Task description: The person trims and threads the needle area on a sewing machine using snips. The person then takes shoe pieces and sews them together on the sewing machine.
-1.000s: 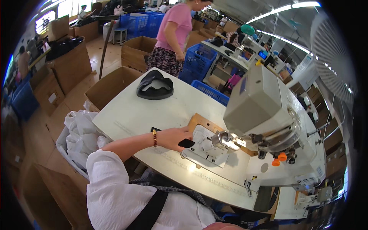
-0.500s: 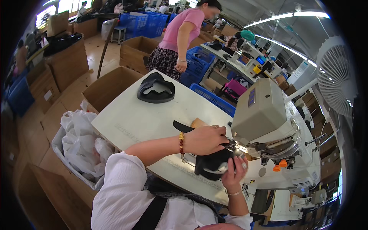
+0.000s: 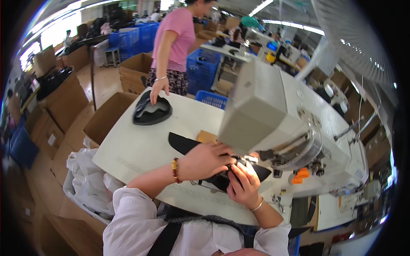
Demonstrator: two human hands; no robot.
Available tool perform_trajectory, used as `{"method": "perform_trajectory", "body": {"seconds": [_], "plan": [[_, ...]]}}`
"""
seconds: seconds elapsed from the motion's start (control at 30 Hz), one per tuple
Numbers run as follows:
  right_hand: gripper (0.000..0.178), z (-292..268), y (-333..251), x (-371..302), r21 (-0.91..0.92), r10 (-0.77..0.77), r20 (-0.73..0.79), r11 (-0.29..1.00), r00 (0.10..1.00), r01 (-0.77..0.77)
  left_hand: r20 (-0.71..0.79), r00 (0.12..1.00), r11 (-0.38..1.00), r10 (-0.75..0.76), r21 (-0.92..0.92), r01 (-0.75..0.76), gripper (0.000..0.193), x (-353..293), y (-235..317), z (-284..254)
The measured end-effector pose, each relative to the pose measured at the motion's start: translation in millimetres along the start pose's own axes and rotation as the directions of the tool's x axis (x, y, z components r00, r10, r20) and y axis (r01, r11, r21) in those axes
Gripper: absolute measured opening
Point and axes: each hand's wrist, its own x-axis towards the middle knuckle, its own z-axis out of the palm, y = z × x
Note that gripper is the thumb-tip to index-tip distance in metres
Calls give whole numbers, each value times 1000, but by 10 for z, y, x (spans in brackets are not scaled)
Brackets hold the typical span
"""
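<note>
A black fabric piece [image 3: 183, 144] lies flat on the white sewing table, partly beneath the head of a sewing machine [image 3: 252, 109]. My left hand [image 3: 206, 161] rests over the piece, its fingers bent and pressed onto it by the needle area. Close beside those fingertips, my right hand [image 3: 245, 182] pinches the piece's near side. The fingers of both hands cover much of the material there. Farther left on the table is a black heart-shaped moulded part [image 3: 150, 119], touched by a co-worker's hand [image 3: 159, 88].
A tan piece [image 3: 207, 136] lies behind my left hand. At the table's left stand a bin of white plastic bags [image 3: 92, 181] and an open cardboard box [image 3: 106, 113]. Behind the table are a blue crate [image 3: 211, 100] and the co-worker in pink [image 3: 173, 40]. A fan [image 3: 358, 38] hangs upper right.
My view has shifted. My right hand has moved from the piece's near right edge up beside my left fingers. The co-worker has reached down onto the heart-shaped part.
</note>
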Motion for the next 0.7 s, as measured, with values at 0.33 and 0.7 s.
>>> {"method": "perform_trajectory", "body": {"seconds": [0.33,0.7], "plan": [[38,-54,60,-168,33,131,45,991,990,-132,-4,996,996,-89,-11,89,30,-1,102,91],[28,-99,115,-206,6,57,32,998,998,-57,6,1000,999,-29,15,29,33,19,89,238]]}}
